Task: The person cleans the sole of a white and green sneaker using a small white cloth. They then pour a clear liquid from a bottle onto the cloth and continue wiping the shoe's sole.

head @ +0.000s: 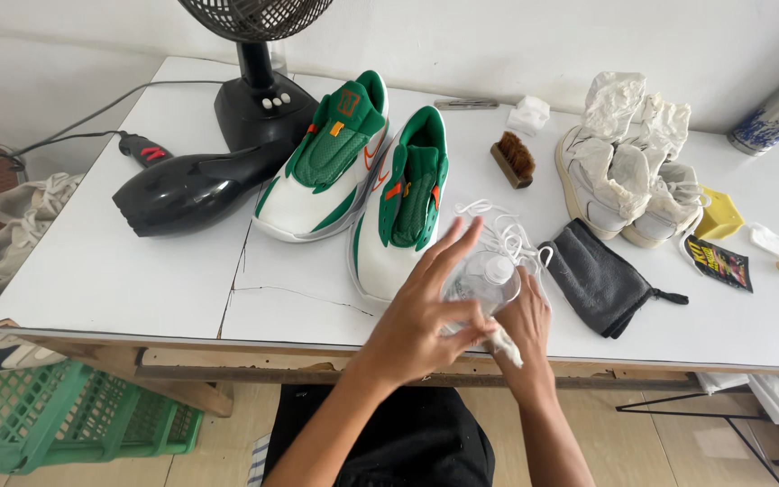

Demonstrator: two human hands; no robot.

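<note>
My left hand [426, 311] reaches across a small clear plastic bottle [489, 281] with a white cap, fingers spread over it and thumb beneath. Just right of it, my right hand [526, 325] pinches a white cloth [503, 344], touching the bottle's lower end. Both hands hover at the table's front edge. A loose white shoelace [498, 224] lies behind the bottle. A pair of green, white and orange sneakers stands just beyond, one on the left [326, 167] and one on the right [403, 203].
A grey cloth [597, 275], a brown brush [513, 160], white sneakers [619, 176] stuffed with paper, a yellow piece [719, 215] and a black sachet [719, 262] lie to the right. A black hair dryer [191, 189] and fan base [259, 108] sit left. A green crate [65, 415] is on the floor.
</note>
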